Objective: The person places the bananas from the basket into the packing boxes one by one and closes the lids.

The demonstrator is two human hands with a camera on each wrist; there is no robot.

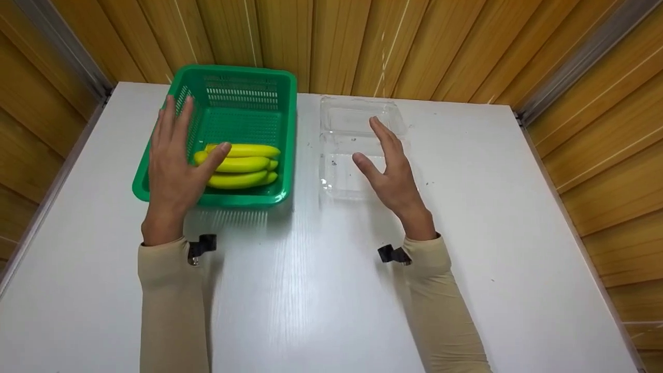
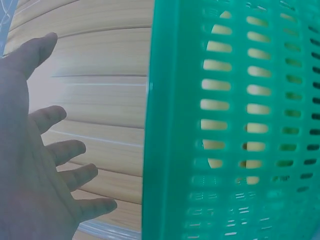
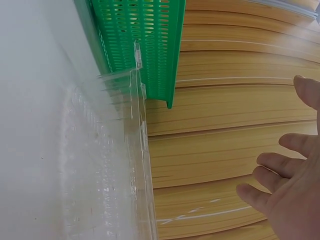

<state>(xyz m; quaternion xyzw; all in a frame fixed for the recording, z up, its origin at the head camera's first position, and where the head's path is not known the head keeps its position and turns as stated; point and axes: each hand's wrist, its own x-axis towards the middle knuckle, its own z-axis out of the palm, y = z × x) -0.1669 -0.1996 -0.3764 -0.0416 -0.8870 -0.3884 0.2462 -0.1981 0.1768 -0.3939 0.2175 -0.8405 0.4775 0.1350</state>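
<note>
My left hand (image 1: 175,166) hovers over the left side of a green plastic basket (image 1: 289,134), fingers spread and holding nothing. Several yellow bananas (image 1: 241,165) lie in the near half of the basket, partly hidden behind the left thumb. Through the basket's slots the left wrist view shows pale patches. My right hand (image 1: 396,178), also with fingers apart and nothing in its grasp, is above the right part of a clear plastic clamshell box (image 1: 339,173). The box lies unfolded, its lid (image 1: 352,119) toward the back. In the right wrist view the hand (image 3: 295,175) is well apart from the box wall.
Both things stand on a white table (image 1: 290,300), near its back edge. Wood-look panels (image 1: 336,46) rise behind the table and at both sides. A small black camera mount (image 1: 202,246) sticks out from the left sleeve, and another (image 1: 393,254) from the right.
</note>
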